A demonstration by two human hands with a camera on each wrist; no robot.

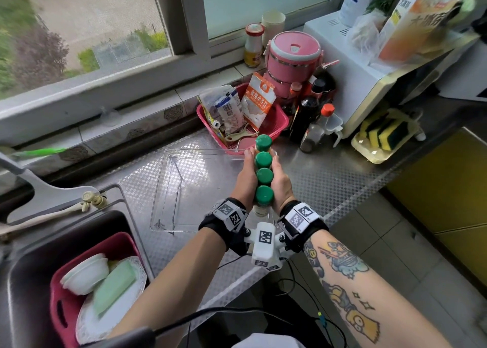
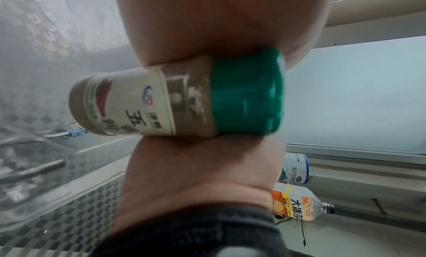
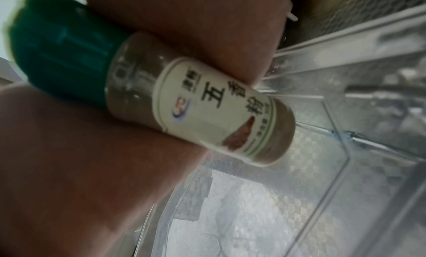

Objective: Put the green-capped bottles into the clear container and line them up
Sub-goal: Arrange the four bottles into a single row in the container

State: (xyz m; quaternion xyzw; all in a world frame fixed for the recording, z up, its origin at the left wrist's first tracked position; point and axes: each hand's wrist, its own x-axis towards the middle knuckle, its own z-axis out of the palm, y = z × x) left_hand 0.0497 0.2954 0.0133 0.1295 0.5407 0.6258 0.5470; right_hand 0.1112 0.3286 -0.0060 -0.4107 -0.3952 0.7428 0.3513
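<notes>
Steel counter — green-capped bottles half-hidden between left hand and right hand

A pale-framed window runs behind the checker-embossed steel bench and lets in daylight (bare ground and shrubs lie below outside); its right pane is frosted. Under the sill runs a band of patterned wall tiles. A dark sink is set in the bench at the left, and at the right are grey floor tiles beside a yellow cabinet front.
</notes>
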